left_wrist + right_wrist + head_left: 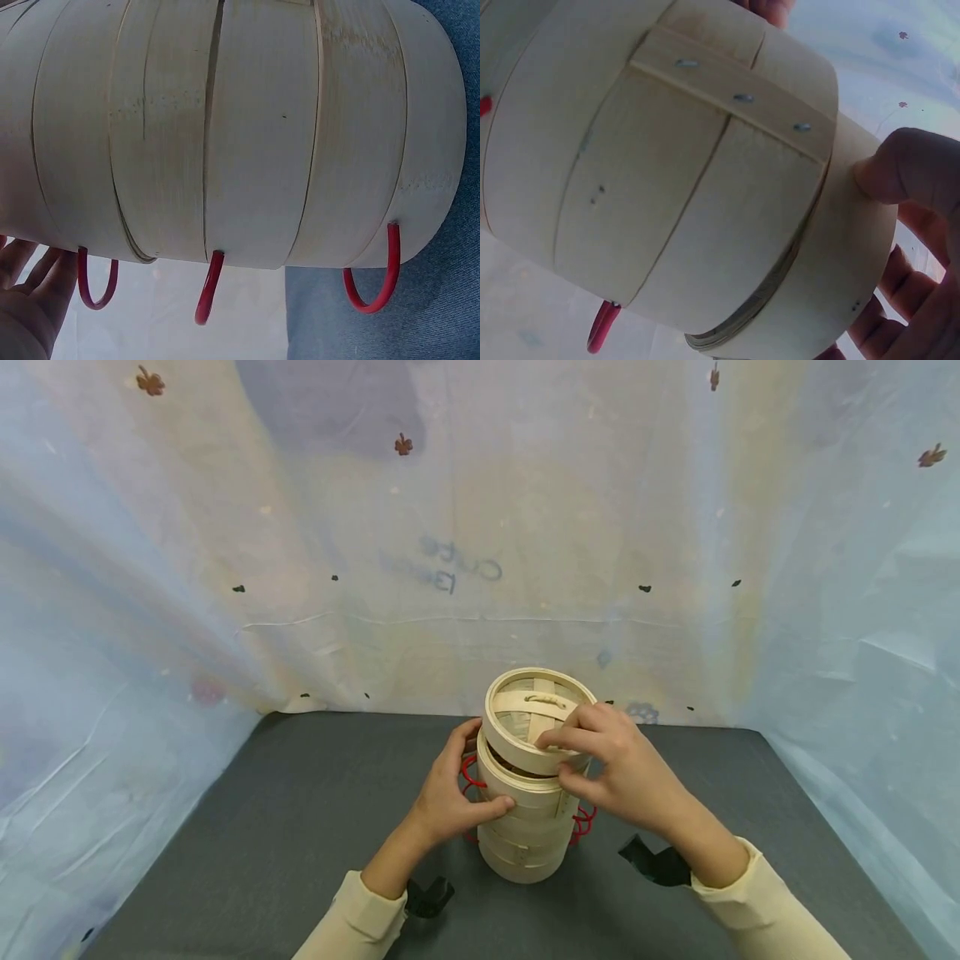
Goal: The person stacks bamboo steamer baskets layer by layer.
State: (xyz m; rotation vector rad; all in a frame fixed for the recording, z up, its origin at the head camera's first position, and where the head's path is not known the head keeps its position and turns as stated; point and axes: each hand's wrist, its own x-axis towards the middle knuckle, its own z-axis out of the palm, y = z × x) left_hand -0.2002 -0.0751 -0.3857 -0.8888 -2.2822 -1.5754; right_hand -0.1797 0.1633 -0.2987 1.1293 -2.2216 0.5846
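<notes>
A stacked bamboo steamer (525, 835) with red loop handles (97, 289) on its sides stands upright on the dark table. Its round woven lid (517, 727) sits tilted, raised at the near side so that a dark gap shows above the top tier. My right hand (622, 768) pinches the lid's rim, thumb on the outer side and fingers over the top edge. Around the left side of the upper tier my left hand (453, 793) grips the steamer, thumb across its front and fingers behind. The steamer's inside is mostly hidden.
The dark grey table (337, 827) reaches back to a pale plastic curtain (450, 527) with small leaf marks. More sheeting hangs along both sides. A dark strap piece (656, 862) shows at my right wrist, another (430, 897) at my left.
</notes>
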